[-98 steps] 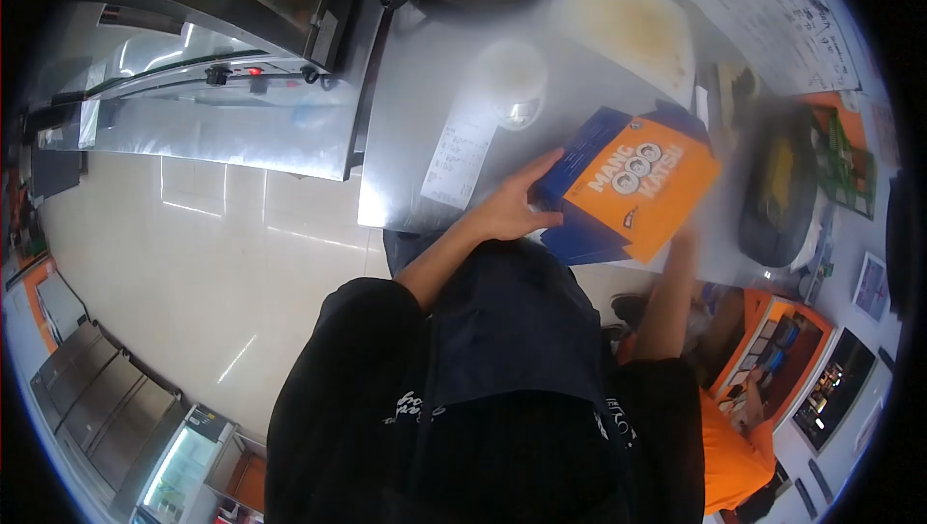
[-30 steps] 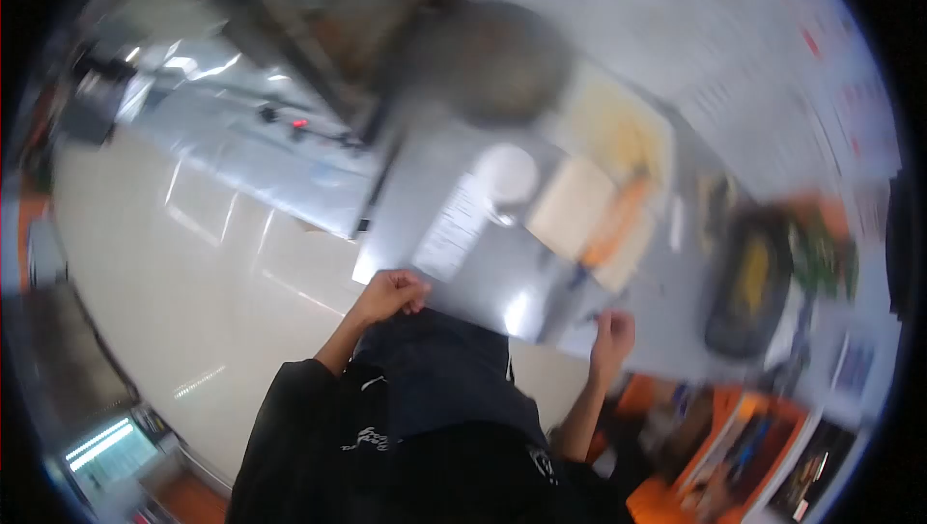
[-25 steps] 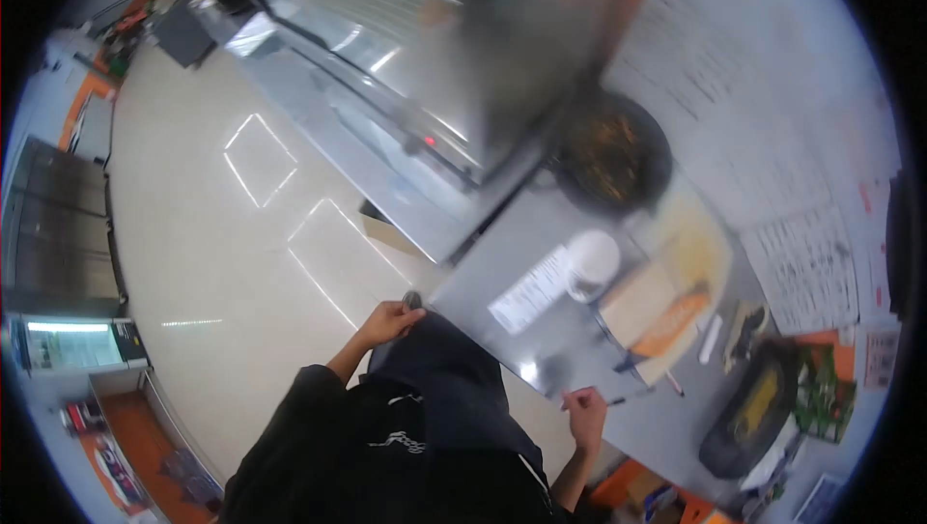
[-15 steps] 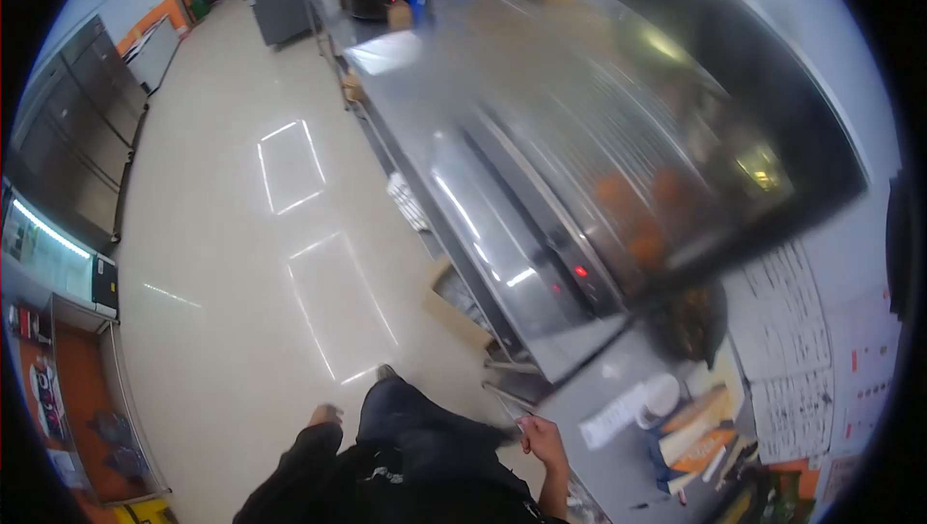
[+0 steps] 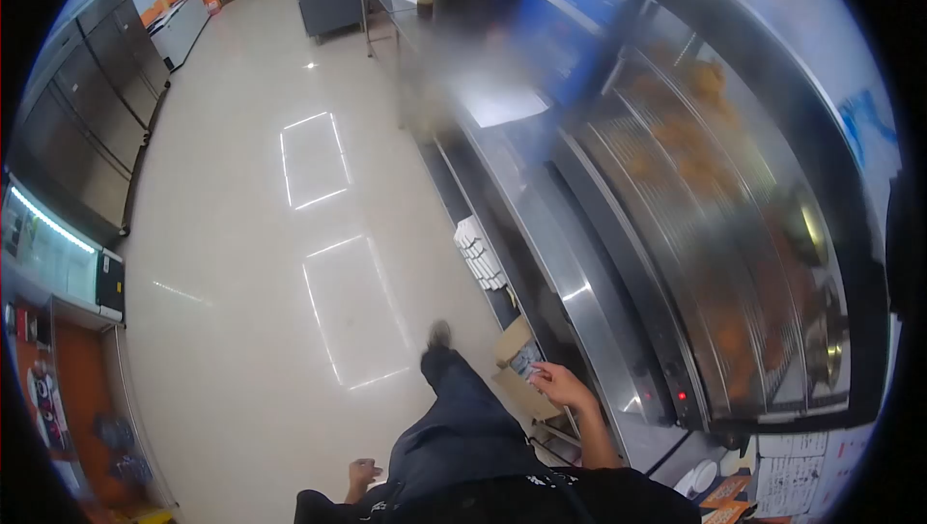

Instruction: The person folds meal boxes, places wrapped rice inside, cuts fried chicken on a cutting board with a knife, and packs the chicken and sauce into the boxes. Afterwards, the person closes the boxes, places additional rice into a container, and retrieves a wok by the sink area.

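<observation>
the right hand [image 5: 560, 386] is at one o'clock, seemingly just above the open cardboard box [image 5: 516, 338], fingers bent close together; whether they pinch anything, i cannot tell. the left hand [image 5: 364, 473], at eleven, has its fingers curled in over bare floor [image 5: 241, 311]. that floor runs open toward twelve, bounded by the steel counter's edge [image 5: 526, 225] at one and the lit fridge [image 5: 60, 244] at ten.
</observation>
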The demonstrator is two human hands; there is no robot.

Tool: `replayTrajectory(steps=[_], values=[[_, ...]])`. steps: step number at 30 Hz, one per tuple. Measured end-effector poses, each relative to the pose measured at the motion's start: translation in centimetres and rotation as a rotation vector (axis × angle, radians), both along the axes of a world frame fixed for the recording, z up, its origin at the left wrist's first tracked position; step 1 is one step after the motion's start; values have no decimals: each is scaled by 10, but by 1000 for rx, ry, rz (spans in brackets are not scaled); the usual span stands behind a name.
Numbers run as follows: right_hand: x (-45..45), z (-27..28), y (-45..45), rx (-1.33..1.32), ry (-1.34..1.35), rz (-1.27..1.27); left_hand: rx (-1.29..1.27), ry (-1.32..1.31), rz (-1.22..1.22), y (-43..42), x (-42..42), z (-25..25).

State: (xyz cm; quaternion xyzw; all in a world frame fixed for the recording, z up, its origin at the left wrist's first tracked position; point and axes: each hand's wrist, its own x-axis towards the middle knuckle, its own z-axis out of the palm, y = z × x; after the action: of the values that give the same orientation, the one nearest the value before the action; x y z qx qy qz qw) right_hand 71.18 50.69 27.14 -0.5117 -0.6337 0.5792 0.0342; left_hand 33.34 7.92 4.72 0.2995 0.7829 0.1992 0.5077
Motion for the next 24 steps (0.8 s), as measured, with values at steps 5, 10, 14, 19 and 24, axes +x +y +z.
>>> replayTrajectory(steps=[5,10,14,19,24], values=[[-71,-32,140,70,-137,140,187,491,-478,133,-58,-24],[-182,44,332,312,-289,-45,286,596,-566,328,-190,3],[-228,168,483,730,-117,-462,344,-43,351,576,-264,118],[-222,279,634,1471,-171,-887,775,-17,4,910,-285,256],[-176,251,714,1373,-999,-1124,1203,-241,-454,1195,-192,436]])
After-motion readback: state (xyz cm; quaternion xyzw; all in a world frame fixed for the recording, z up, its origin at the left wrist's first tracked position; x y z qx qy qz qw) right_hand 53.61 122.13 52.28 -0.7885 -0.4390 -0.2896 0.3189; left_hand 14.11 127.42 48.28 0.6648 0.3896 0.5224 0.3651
